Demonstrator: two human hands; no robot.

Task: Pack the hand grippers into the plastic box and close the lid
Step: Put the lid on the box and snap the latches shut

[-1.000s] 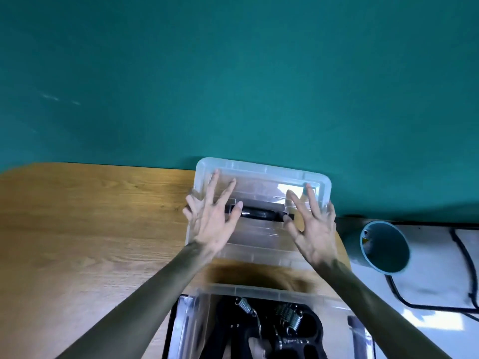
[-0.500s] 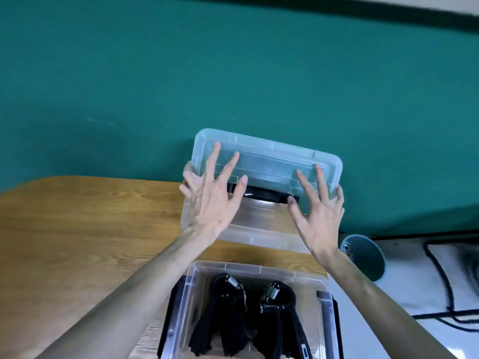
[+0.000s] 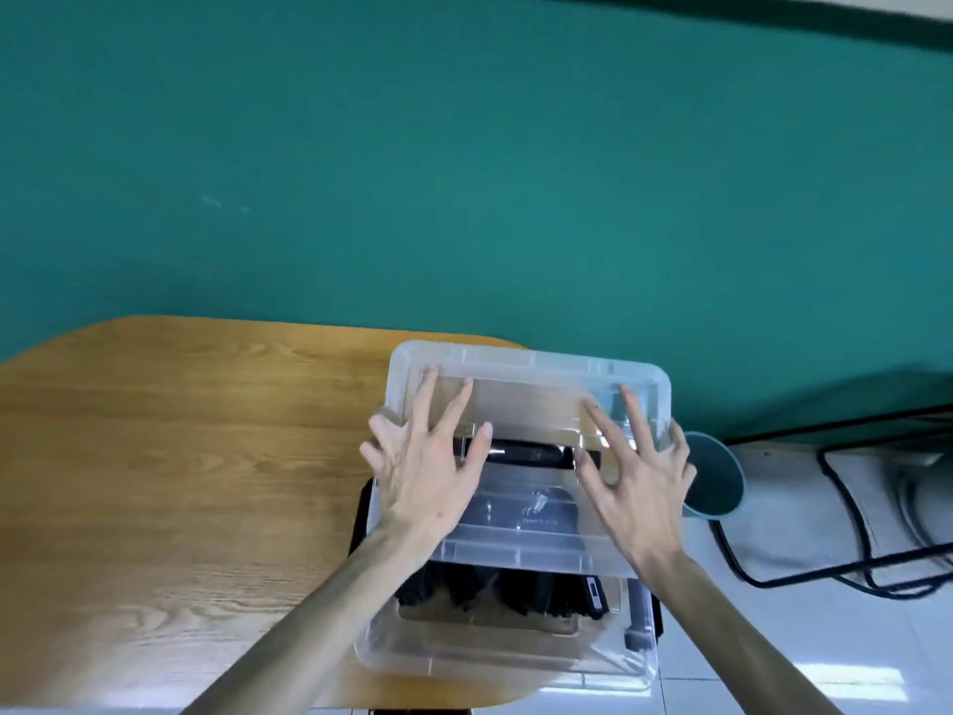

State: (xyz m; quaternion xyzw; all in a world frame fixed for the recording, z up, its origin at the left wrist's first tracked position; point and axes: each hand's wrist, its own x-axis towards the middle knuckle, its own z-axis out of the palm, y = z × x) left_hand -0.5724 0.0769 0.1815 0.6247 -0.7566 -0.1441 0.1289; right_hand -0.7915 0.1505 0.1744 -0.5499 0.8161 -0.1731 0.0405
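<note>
Head view: left hand (image 3: 420, 477) and right hand (image 3: 637, 474), fingers spread flat, carry lid (image 3: 531, 384) mid-frame. Square it over box (image 3: 508, 657), then press corners evenly.

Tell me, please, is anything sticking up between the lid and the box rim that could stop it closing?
Nothing visible does. The lid, under both hands, covers the far half of the box; the hand grippers appear to lie below the rim.

one box (image 3: 508, 657), one lid (image 3: 531, 384), two hands (image 3: 428, 472)
</note>
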